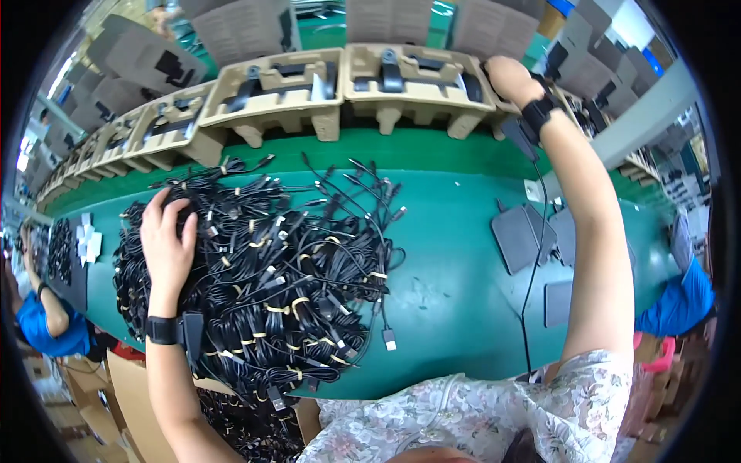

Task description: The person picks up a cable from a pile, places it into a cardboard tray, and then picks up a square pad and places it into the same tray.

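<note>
A large heap of black USB cables point(262, 309), many tied with tan bands, covers the left of the green table. My left hand point(166, 239) rests on the heap's upper left, fingers spread, with nothing clearly gripped. Far off at the right, my right hand point(511, 79) reaches into the end of a moulded tan tray point(482, 104). Its fingers curl downward and their tips are hidden, so I cannot make out what they hold. Each wrist wears a black strap; a wire point(532, 285) runs down from the right one.
Several tan trays point(270, 110) with black parts line the table's far side, grey printed lids raised behind them. Flat dark grey devices point(519, 239) lie at right, near a grey post point(648, 116). An open carton point(127, 386) stands below. A person in blue point(58, 328) works at left.
</note>
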{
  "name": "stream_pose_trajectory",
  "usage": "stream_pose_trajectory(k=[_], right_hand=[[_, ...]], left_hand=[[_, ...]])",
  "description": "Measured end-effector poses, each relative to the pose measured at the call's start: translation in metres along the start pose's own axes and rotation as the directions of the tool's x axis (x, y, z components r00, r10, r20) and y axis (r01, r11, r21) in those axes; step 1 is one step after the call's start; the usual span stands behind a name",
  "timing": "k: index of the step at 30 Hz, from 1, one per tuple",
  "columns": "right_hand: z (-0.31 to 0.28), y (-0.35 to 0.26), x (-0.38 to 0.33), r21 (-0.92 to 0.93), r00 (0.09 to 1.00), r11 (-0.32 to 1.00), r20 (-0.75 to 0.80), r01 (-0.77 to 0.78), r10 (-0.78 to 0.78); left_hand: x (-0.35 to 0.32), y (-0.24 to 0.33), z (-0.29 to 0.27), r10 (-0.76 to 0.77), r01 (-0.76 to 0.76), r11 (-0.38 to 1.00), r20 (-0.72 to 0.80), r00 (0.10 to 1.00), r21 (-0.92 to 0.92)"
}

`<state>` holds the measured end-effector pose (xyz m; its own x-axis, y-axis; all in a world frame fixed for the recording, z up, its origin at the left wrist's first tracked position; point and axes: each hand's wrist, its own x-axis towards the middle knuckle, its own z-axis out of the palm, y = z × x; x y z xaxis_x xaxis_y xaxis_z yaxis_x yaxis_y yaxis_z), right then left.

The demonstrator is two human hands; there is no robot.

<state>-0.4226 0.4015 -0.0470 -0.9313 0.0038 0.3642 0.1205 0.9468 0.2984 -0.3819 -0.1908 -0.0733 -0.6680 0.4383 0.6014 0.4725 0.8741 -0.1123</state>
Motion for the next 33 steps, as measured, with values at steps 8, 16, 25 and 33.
stream_pose_trajectory(k=[8, 16, 25, 33], right_hand=[[0.001, -0.014, -0.015, 0.178, 0.940, 0.939, -0.125, -0.295, 0.319], [-0.021, -0.013, -0.105, -0.008, 0.897, 0.999, -0.440, 0.040, -0.040], [-0.051, -0.077, -0.266, 0.113, 0.921, 0.975, 0.364, -0.192, 0.140], [-0.084, -0.098, -0.252, 0.580, 0.943, 0.795, 0.332, -0.178, -0.031]], left_hand=[[0.002, -0.010, 0.004, 0.026, -0.027, 0.999, 0.041, 0.999, 0.031], [0.001, -0.010, 0.009, 0.028, -0.028, 0.999, 0.016, 0.999, 0.042], [-0.003, -0.009, 0.011, 0.000, 0.000, 0.999, 0.003, 1.000, 0.033], [-0.006, -0.008, 0.009, -0.013, 0.013, 0.999, -0.018, 1.000, 0.035]])
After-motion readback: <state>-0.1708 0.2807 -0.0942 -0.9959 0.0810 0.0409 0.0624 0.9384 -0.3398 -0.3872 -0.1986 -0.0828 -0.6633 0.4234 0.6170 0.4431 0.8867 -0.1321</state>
